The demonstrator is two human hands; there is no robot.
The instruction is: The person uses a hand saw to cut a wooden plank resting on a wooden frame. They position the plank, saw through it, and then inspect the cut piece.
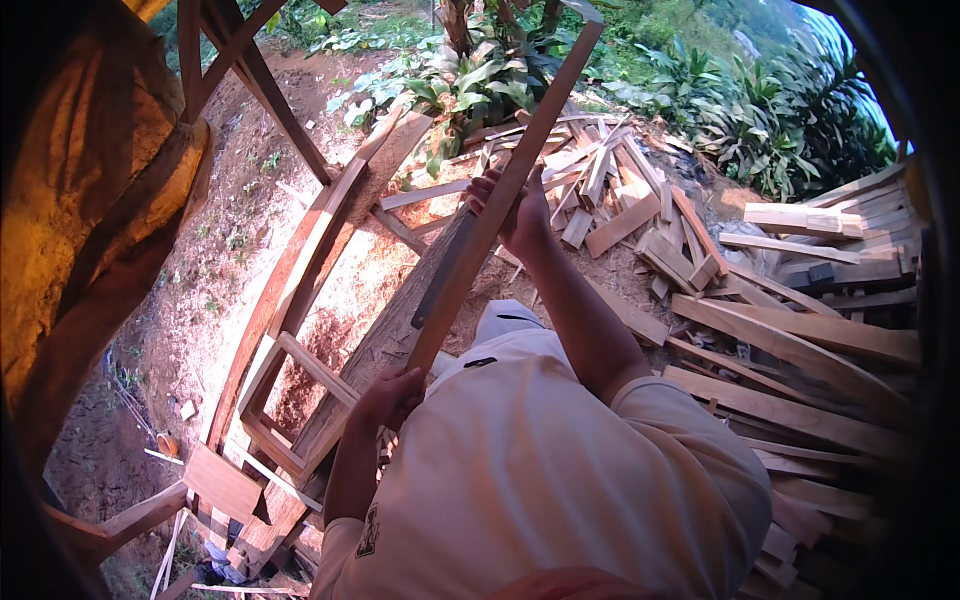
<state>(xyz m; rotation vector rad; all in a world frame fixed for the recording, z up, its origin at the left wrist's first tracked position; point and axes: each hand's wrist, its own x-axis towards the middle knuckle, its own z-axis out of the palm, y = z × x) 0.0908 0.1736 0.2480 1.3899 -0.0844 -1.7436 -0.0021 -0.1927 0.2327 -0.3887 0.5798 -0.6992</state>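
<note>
A long, narrow wooden board [510,195] slants from my waist up toward the plants. My right hand [522,215] is closed around its middle, fingertips on the left side and thumb on the right. At its lower end my left hand [392,398] grips the board close to my shirt. A dark flat strip [440,280] with a rounded end lies along the board's left side; what it belongs to is hidden. Beneath the board runs a thick timber beam [385,340], partly covered by the board and my left arm.
Left of the beam stand a curved timber rail [275,290] and a small wooden frame [290,400]. A heap of offcuts [610,185] lies ahead, with stacked planks [800,400] on the right. A tarp-like orange sheet [90,200] hangs at far left. Leafy plants [760,120] grow beyond.
</note>
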